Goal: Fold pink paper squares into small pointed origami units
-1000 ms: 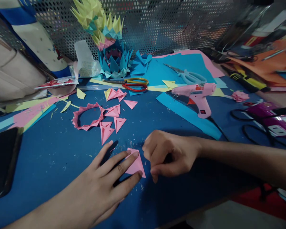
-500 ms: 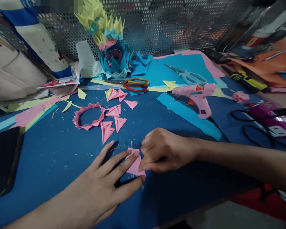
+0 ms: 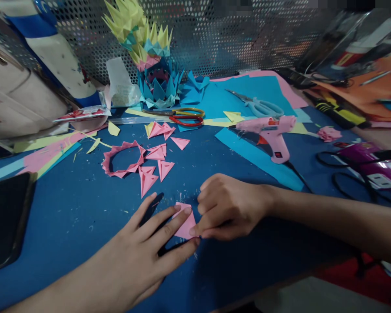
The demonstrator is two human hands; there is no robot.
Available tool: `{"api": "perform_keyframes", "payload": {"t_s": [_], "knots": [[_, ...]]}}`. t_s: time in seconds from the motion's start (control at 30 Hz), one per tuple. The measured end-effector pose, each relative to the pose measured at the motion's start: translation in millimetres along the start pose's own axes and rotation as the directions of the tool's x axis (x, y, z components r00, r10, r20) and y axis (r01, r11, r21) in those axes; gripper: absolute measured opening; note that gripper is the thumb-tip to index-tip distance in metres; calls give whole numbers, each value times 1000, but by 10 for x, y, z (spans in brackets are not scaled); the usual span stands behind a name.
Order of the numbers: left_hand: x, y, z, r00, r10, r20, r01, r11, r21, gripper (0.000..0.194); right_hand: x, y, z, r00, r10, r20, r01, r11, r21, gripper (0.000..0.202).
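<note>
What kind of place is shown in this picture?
Probably a home craft desk for paper folding. Folded pink triangles and a stacked paper model lie on the blue table, with a pink glue gun and scissors near.

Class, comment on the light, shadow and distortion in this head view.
Head view: dim, bluish light; the left hand casts a dark shadow beside the pink paper; the wide lens bends the mesh wall; the right-edge clutter is blurred.
</note>
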State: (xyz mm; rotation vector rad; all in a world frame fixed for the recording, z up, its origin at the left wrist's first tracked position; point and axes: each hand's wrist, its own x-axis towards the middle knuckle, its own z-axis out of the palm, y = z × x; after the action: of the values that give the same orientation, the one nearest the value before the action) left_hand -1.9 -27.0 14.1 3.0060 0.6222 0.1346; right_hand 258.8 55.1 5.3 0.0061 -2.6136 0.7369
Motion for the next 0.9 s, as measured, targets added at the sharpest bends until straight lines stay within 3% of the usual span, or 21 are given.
{"api": "perform_keyframes", "payload": {"t_s": [0.27,0.5,0.73,0.9], "knots": [[14,3,15,1000,-19,-24,19,1000,-13,65,-18,13,-69,997,3,80,-1,1000,-14,18],[-1,4,-1,999,-36,-16,35,999,-21,64,-65,183,-244,983,137,120,-117,981,-155,23],[-9,11,-10,999,-21,-29,21,1000,13,61,-9,6,-196,992,65,112,-40,975,-218,26],[-2,0,58,985,-17,-171,20,1000,15,39,20,-187,-67,991,-28,131,47,989,-139,22]]}}
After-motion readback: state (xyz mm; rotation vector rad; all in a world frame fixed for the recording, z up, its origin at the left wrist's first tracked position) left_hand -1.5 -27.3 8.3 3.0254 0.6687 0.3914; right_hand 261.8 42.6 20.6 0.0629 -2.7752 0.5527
